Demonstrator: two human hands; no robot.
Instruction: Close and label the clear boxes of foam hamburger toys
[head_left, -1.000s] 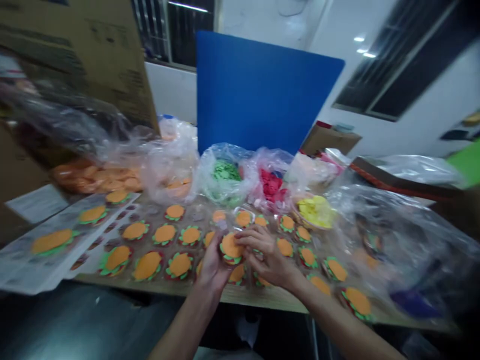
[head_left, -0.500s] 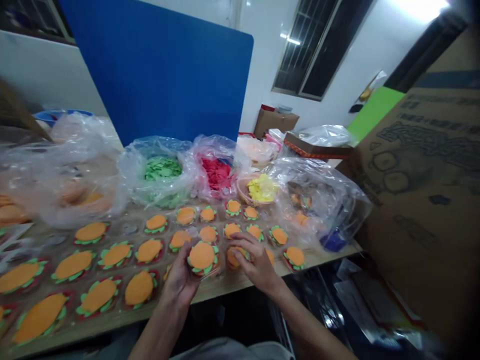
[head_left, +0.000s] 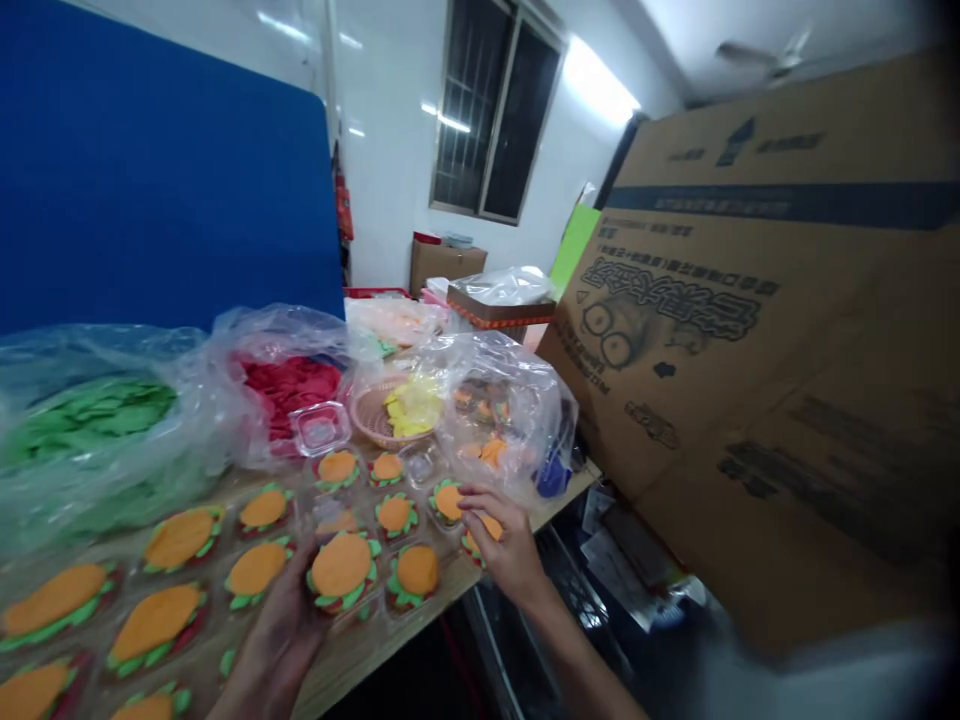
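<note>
My left hand (head_left: 289,610) is closed around the side of a clear plastic box with a burger-shaped piece (head_left: 342,568) in it, orange on top with a ruffled green edge. My right hand (head_left: 506,540) is over the right end of the table, thumb and fingers apart. Its fingertips are by a boxed burger (head_left: 448,500) and partly cover another burger (head_left: 487,530); whether they touch either, I cannot tell. Close between the hands sits a burger with a darker orange top (head_left: 417,570), with a smaller burger (head_left: 395,515) behind it.
Rows of boxed burgers (head_left: 180,540) cover the table to the left. Behind stand clear bags of green pieces (head_left: 97,412) and red pieces (head_left: 289,385), a basket (head_left: 367,412) with yellow pieces, and a bag with orange pieces (head_left: 491,450). A large cardboard box (head_left: 712,380) rises at right.
The view has swung to the right. My right hand has left the burger it was over and now is farther right, near other burgers. My left hand still holds its boxed burger.
</note>
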